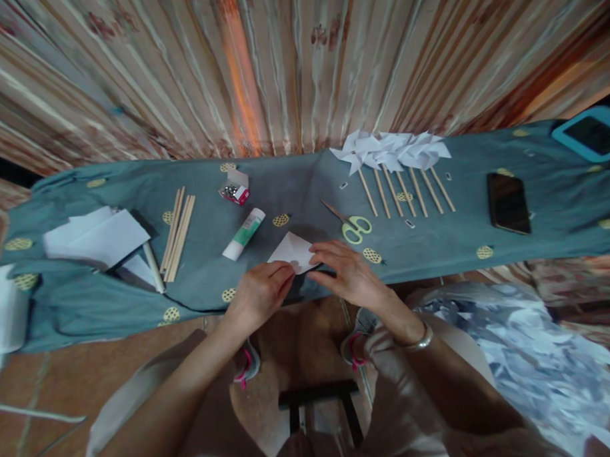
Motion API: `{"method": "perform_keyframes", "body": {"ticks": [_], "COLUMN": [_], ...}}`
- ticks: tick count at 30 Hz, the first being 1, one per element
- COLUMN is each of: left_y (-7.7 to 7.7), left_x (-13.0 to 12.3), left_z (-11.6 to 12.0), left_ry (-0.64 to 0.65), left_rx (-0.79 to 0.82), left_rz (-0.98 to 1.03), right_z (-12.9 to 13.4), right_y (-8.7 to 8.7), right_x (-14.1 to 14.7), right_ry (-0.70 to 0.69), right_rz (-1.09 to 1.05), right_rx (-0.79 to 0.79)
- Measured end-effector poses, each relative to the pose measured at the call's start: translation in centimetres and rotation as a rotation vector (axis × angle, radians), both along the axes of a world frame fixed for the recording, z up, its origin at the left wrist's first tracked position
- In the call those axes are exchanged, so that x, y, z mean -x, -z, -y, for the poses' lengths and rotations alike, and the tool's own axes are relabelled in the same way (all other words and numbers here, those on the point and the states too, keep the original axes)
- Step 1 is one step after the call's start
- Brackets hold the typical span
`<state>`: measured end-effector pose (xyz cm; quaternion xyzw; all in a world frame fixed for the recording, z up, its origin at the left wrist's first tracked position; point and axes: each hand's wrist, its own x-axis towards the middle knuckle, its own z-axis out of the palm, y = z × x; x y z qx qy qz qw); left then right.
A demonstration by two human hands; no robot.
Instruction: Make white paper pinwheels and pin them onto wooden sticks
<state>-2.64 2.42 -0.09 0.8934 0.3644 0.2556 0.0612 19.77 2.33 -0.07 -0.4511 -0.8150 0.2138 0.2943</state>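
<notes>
A small folded sheet of white paper (292,247) lies at the front edge of the cloth-covered table, between my hands. My left hand (262,290) pinches its near left corner, thumb and fingers pressed together. With fingers spread, my right hand (344,270) rests its fingertips on the paper's right side. Just left of the paper is a glue stick (244,234) with its cap on. Scissors (352,225) with light green handles lie beyond my right hand, their blades pointing away to the left.
White paper pinwheels (392,151) on wooden sticks lie at the back right, near a phone (508,203). Leftward are a small open box (235,187), loose wooden sticks (178,236) and white paper sheets (95,237). A blue-framed device (589,133) sits far right.
</notes>
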Motion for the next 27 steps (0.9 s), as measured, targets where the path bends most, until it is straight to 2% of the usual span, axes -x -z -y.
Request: {"method": "perform_keyframes", "body": {"ticks": [4, 8, 18, 27], "left_y": [-0.2, 0.0, 1.0, 1.1], "left_x": [-0.6, -0.4, 1.0, 1.1], "left_z": [0.4, 0.2, -0.1, -0.4], "left_ry": [0.015, -0.058, -0.139, -0.18], "left_rx": [0.159, 0.325, 0.293, 0.426], "left_rz": [0.164, 0.231, 0.135, 0.209], "right_z": [0.4, -0.1, -1.5, -2.2], "right_y": [-0.1, 0.6, 1.8, 2.8], "right_x": [0.7, 0.9, 1.3, 2.3], "right_ry": [-0.041, 0.007, 0.153, 0.222], "right_rz": [-0.052, -0.07, -0.099, -0.112], "right_rx": [0.072, 0.143, 0.091, 0.012]}}
